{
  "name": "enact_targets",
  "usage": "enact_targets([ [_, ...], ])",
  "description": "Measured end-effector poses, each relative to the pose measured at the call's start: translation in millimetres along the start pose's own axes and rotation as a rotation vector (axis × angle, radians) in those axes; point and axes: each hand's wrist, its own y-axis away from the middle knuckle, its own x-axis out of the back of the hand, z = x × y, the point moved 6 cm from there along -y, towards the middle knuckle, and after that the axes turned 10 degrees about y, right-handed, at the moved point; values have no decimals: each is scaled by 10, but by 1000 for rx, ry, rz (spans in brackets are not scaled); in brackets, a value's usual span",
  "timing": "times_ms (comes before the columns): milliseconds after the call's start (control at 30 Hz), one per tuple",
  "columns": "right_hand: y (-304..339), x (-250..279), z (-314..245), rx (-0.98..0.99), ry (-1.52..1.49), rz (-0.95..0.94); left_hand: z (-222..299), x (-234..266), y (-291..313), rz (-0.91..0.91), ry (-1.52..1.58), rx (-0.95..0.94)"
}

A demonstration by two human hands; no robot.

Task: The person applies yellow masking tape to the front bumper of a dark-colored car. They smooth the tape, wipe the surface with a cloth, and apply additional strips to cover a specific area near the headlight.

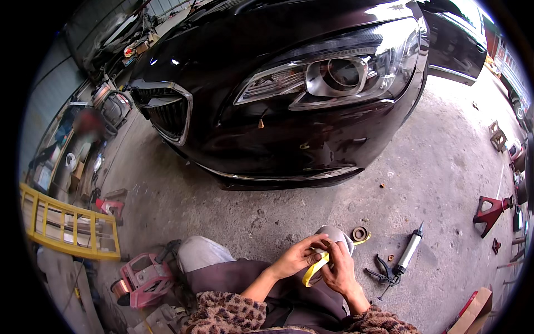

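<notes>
Head view | person sitting before a dark car (267, 147) | yellow tape roll (315, 269) between both hands above the lap | right hand (338, 268) curled, fingers clamped on the roll | left hand (300, 258), fingertips bunched by the right's; can't tell whether they grip anything | caulking gun (409, 255) on floor, to the right
</notes>
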Motion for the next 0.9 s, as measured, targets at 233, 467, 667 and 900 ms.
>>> enact_targets([
  [233,4,-66,50,-97,-156,-115,180,354,239,128,-399,80],
  [467,-11,33,390,-377,-567,-25,1090,615,432,496,-849,-321],
  [667,-307,264,522,-652,-1062,178,1386,324,505,399,-943,-324],
  [900,-353,314,542,-617,-1143,217,1237,397,539,276,-957,-444],
])
